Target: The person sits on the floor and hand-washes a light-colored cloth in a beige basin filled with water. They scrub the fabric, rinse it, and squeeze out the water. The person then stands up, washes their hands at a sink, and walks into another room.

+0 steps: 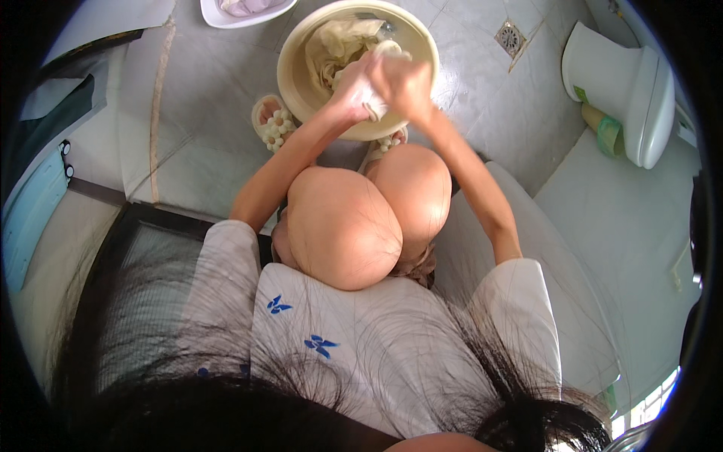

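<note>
A round cream plastic basin (287, 73) stands on the floor just in front of my feet. Inside it lies a crumpled wet cream cloth (339, 48), with a little water visible beside the folds. Over the basin, my left hand (355, 85) grips a bunched part of pale cloth (377, 108), which pokes out below the fingers and above them. My right hand (404, 85) closes on the same bunch from the other side, pressed against the left and blurred by motion. Whether the held part joins the cloth in the basin cannot be told.
A white basin (248, 21) with pale lilac fabric stands at the far left. A floor drain (510, 38) lies right of the cream basin. A white toilet (621, 90) stands at the right wall. My slippers (275, 127) touch or nearly touch the basin's near side.
</note>
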Action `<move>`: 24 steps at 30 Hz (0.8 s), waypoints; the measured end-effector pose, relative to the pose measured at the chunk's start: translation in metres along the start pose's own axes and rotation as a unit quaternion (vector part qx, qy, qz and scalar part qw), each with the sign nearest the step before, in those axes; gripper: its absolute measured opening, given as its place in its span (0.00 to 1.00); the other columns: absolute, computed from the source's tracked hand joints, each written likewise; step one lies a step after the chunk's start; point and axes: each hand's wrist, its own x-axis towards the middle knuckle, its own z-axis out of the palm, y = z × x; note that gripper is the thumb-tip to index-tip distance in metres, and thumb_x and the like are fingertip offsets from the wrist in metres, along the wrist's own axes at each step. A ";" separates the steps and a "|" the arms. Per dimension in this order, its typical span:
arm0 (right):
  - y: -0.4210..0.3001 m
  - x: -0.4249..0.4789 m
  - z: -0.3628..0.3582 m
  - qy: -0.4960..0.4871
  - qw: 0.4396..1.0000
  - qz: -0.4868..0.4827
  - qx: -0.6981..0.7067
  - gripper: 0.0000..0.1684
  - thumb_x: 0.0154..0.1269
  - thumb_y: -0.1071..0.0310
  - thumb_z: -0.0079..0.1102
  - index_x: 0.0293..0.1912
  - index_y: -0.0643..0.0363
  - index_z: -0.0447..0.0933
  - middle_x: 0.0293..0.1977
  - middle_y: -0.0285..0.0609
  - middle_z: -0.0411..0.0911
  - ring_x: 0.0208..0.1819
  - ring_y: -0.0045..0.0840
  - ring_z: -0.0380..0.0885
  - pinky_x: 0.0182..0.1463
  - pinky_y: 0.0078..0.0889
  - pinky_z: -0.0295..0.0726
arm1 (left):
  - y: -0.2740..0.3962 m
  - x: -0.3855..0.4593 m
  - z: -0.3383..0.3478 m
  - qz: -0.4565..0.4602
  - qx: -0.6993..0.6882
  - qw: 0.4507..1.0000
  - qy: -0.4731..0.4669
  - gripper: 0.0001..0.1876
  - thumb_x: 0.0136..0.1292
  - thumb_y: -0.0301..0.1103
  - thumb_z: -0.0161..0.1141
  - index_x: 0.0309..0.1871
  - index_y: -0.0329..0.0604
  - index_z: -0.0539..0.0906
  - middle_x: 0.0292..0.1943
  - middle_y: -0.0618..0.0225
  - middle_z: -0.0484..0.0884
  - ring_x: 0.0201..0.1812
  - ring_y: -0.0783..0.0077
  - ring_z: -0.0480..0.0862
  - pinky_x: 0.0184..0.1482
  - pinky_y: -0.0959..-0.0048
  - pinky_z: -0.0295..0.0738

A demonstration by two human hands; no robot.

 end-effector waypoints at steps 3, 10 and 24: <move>-0.016 -0.002 -0.002 0.016 0.998 -0.056 0.025 0.21 0.59 0.70 0.53 0.11 0.57 0.65 0.08 0.40 0.65 0.07 0.30 0.64 0.12 0.31 0.64 | -0.012 0.005 -0.019 0.018 -0.040 0.998 -0.037 0.12 0.67 0.37 0.49 0.46 0.41 0.74 0.35 0.71 0.76 0.37 0.79 0.76 0.43 0.78 0.72; -0.011 -0.005 0.004 0.022 0.998 -0.049 0.023 0.21 0.59 0.70 0.53 0.11 0.56 0.63 0.08 0.40 0.63 0.08 0.28 0.65 0.12 0.31 0.64 | -0.002 -0.002 -0.009 0.038 -0.014 0.999 -0.001 0.14 0.66 0.40 0.50 0.47 0.41 0.75 0.35 0.69 0.77 0.35 0.76 0.78 0.35 0.75 0.75; 0.011 0.007 0.001 0.000 0.999 0.032 0.007 0.20 0.59 0.71 0.53 0.12 0.58 0.66 0.07 0.39 0.63 0.06 0.28 0.62 0.11 0.32 0.64 | 0.002 0.000 0.005 -0.039 -0.047 0.996 0.067 0.15 0.64 0.43 0.52 0.42 0.40 0.76 0.31 0.69 0.76 0.31 0.74 0.78 0.31 0.74 0.74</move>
